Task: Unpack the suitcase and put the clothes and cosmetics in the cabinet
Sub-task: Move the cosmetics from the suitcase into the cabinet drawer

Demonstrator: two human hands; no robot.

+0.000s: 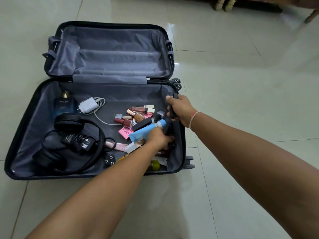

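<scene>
Clearly the cosmetics (138,121), a heap right of centre inside the open suitcase (24,128), are light, slick, partly glass. Left hand (158,138) grasps the blue tube (148,130); right hand (179,109) clenches dark tubes (171,112).

Both bare forearms reach forward and downward from the lower edge of the view, converging toward the same area. The left arm runs diagonally from bottom left, its wrist straight, and the left hand (159,138) is turned palm down with the fingers curled under, gripping something dark beneath them. The right arm comes in from the lower right, longer in the view, with a thin thread band around the wrist. The right hand (180,109) sits just beyond and slightly above the left, back of the hand up, fingers closed around small dark objects. The two hands lie near each other without touching.
</scene>
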